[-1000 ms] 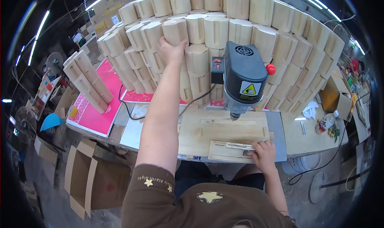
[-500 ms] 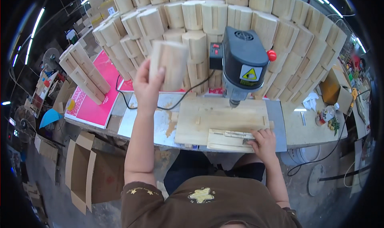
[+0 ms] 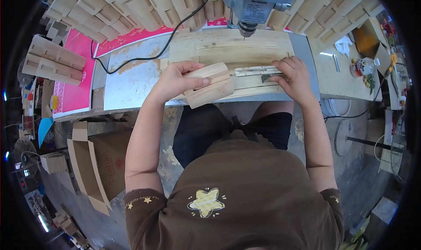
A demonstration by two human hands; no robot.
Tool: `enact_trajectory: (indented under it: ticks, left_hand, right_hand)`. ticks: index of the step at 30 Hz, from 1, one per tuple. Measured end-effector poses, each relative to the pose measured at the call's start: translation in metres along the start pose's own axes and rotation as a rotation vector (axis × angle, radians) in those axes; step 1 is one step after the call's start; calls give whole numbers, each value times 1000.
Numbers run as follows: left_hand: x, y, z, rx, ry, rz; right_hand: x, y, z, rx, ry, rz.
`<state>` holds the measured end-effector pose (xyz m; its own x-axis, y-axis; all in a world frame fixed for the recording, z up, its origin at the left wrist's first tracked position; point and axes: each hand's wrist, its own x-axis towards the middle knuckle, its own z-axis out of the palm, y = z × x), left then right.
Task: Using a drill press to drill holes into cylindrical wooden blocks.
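My left hand (image 3: 177, 81) grips a pale wooden block (image 3: 215, 87) with rounded sides and a groove along it, thumb on top. The block is tilted over the left end of a low wooden jig (image 3: 256, 91) at the bench's front edge. At the jig's right end, my right hand (image 3: 299, 80) is closed, fingers on its raised slotted strip (image 3: 254, 71) and thumb by a small dark metal piece (image 3: 265, 78). Beyond both hands stands a bench drill press (image 3: 256, 11), its thin bit (image 3: 244, 39) above a wooden base board (image 3: 219, 53).
Stacked wooden blocks (image 3: 144, 9) wall the back of the bench. More blocks (image 3: 55, 59) stand at the left on a pink sheet (image 3: 79, 42). A black cable (image 3: 144, 58) crosses the bench. A plastic bottle (image 3: 364, 67) lies at the right; an open carton (image 3: 103, 162) sits on the floor.
My left hand has brought the wooden block down from in front of the stacks to the jig and turned it on its side. My right hand stays at the jig's right end. The view has tilted downward.
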<state>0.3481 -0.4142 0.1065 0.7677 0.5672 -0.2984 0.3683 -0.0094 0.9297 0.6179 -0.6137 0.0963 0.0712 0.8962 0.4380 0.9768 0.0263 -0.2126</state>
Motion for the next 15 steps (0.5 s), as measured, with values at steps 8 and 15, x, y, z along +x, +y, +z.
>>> enact_trajectory:
  ticks: [8,15]
  left_hand:
    - [20,5,11,33,-121,30]
    - [42,1,-2,8,-199,-30]
  right_hand:
    - [-6,4,-3,-11,-24,9]
    - [-4,0,-7,36,-49,13]
